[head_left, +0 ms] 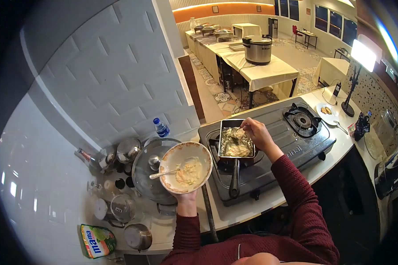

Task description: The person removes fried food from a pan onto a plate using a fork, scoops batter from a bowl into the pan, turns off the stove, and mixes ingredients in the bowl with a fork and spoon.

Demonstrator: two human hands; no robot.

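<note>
My left hand (pixel 187 205) holds up a patterned bowl (pixel 170 157) from below, tilted toward me. Inside it lie a pale batter-like mix with shreds (pixel 189 172) and a spoon (pixel 163 173), whose handle rests over the left rim. Over the rectangular frying pan (pixel 220 148), my right hand (pixel 257 132) pinches what looks like a fork (pixel 235 132); its handle is mostly hidden by my fingers. Pale batter (pixel 239 149) sits in bubbling oil in the pan. The pan's black handle (pixel 235 179) points toward me on the left burner of the gas stove (pixel 274 117).
Left of the stove stand a large glass-lidded pan (pixel 141 172), a water bottle (pixel 161 127), several pots and a green detergent pouch (pixel 97 240). A plate with food (pixel 334 115) and a lamp (pixel 353 88) are at the right. A hose (pixel 208 210) runs along the stove's left side.
</note>
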